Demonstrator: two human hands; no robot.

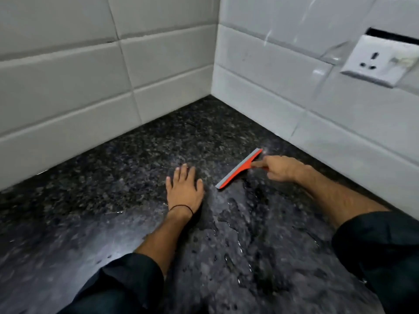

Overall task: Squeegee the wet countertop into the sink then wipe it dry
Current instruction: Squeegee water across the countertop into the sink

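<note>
Squeegeeing stage: right hand [280, 167] clamped on orange squeegee [239, 169], blade down near the wall corner; left hand [184, 189] flat, fingers spread, on wet desk [238, 245]. Advise steady pressure, overlapping strokes.

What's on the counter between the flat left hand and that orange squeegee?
Nothing solid. In the head view, only wet, speckled dark countertop separates the left hand from the squeegee, which the right hand holds.
</note>
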